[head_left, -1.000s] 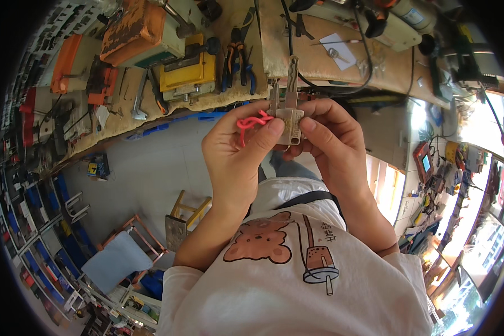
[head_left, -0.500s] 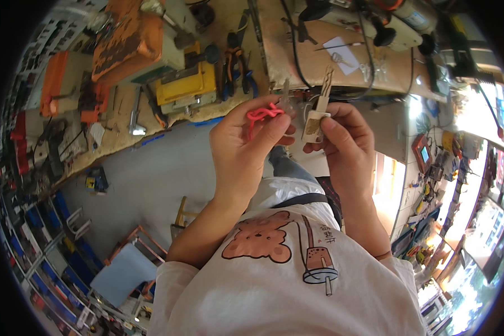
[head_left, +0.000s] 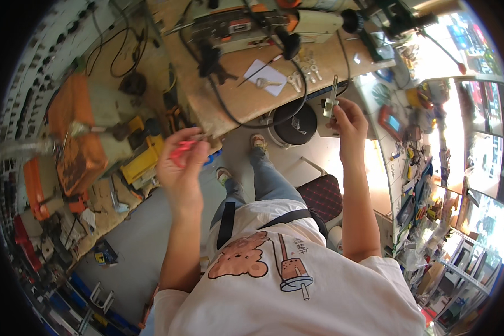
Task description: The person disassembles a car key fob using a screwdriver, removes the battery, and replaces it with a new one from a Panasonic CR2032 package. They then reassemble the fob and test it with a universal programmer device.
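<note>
My left hand (head_left: 182, 168) is raised at the near corner of the wooden bench (head_left: 200, 98), its fingers closed around a red cord (head_left: 182, 151). Any key on that cord is blurred and mostly hidden by the fingers. Off to the right, my right hand (head_left: 350, 124) pinches a key (head_left: 331, 103) by its pale, squarish head, with the metal blade pointing up and away from me. The two hands are well apart. On the bench between them, a silver key (head_left: 267, 83) rests on white paper (head_left: 263, 74), and several loose keys (head_left: 302, 77) lie beside it.
A key-cutting machine (head_left: 241, 28) with black knobs stands at the back of the bench, its black cable looping over the front edge. Orange (head_left: 78, 140) and yellow (head_left: 143, 157) machines stand left. Below are a round black stool (head_left: 294, 123) and a chair with a dark checked seat (head_left: 322, 196).
My hands have moved apart, the left one left and downward in the picture, the right one slightly right. The view has swung toward the right of the bench, with both hands still holding their things.
</note>
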Demonstrator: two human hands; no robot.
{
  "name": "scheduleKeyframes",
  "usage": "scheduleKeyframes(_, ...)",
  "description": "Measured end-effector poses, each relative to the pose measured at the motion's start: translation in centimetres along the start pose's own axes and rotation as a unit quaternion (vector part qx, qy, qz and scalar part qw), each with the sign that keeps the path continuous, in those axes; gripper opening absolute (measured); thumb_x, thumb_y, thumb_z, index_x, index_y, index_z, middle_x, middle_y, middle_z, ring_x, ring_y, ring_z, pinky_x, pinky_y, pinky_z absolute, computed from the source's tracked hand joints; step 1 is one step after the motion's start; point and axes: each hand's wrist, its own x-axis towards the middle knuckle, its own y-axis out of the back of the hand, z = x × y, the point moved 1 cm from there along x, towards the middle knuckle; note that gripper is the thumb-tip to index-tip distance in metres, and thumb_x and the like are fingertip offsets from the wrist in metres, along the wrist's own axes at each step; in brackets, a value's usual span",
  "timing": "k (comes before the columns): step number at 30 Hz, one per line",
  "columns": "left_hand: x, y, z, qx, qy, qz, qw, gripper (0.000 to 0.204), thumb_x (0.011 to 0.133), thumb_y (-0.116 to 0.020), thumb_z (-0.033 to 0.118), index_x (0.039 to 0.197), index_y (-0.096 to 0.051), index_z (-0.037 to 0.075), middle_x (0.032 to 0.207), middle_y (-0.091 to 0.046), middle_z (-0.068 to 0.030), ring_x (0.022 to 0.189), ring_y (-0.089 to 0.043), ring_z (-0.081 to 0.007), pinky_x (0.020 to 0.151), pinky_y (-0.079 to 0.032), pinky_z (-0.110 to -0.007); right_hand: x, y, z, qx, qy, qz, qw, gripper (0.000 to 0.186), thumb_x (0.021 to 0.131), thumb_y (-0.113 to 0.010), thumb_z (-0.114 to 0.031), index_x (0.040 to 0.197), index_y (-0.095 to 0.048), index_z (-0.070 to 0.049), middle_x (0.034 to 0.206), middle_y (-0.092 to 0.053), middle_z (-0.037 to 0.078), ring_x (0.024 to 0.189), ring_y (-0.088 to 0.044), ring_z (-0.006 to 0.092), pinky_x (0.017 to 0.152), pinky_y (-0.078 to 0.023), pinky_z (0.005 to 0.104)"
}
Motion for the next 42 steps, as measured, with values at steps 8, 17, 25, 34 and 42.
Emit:
scheduleKeyframes(8,8.0,-3.2,1.4,-0.086,-0.023,0.062,0.994,0.029,0.087,-0.060,0.013,0.112,-0.052,0.002,0.091,-0.058,-0.0051,0.080,-0.053,-0.0114,0.069,-0.044,-0.027,10.5,2.6,2.7,-0.118,0.000,-0.035,0.992,0.019,0.084,-0.057,-0.007,0.099,-0.061,0.003,0.078,-0.063,0.006,0.061,-0.056,0.0078,0.053,-0.049,0.0219)
scheduleKeyframes(17,5.7,-6.6,3.6,0.079,-0.053,0.149,0.984,0.028,0.079,-0.060,-0.001,0.106,-0.057,-0.006,0.086,-0.063,-0.0109,0.067,-0.061,-0.0144,0.064,-0.050,-0.026,14.1,2.8,4.7,-0.220,0.032,-0.064,0.973,0.021,0.084,-0.059,-0.009,0.103,-0.063,0.000,0.082,-0.067,0.010,0.065,-0.063,0.0118,0.060,-0.049,0.0243)
scheduleKeyframes(25,5.1,-7.8,2.7,0.010,-0.039,0.086,0.996,0.029,0.073,-0.067,-0.008,0.101,-0.058,-0.007,0.092,-0.063,-0.0101,0.077,-0.063,-0.0161,0.070,-0.053,-0.028,8.5,1.2,-0.9,-0.216,0.050,-0.068,0.973,0.018,0.083,-0.060,-0.004,0.100,-0.061,0.000,0.079,-0.060,0.004,0.063,-0.054,0.0084,0.055,-0.045,0.0205)
scheduleKeyframes(34,1.8,-8.9,0.2,0.129,0.002,-0.082,0.988,0.030,0.071,-0.072,0.000,0.099,-0.062,0.002,0.088,-0.062,-0.0078,0.076,-0.059,-0.0115,0.066,-0.047,-0.022,0.5,-5.6,-5.8,0.012,-0.135,-0.445,0.885,0.014,0.086,-0.060,-0.008,0.090,-0.056,0.004,0.080,-0.058,0.007,0.071,-0.058,0.0130,0.063,-0.047,0.0255)
scheduleKeyframes(42,3.7,-6.2,1.8,0.423,-0.148,-0.167,0.878,0.029,0.066,-0.075,0.021,0.091,-0.066,0.008,0.093,-0.062,-0.0042,0.087,-0.059,-0.0252,0.094,-0.033,-0.043,1.2,-7.3,-6.9,-0.150,0.107,-0.469,0.864,0.008,0.077,-0.064,-0.001,0.079,-0.057,0.001,0.069,-0.053,0.010,0.059,-0.055,0.0224,0.053,-0.042,0.0320)
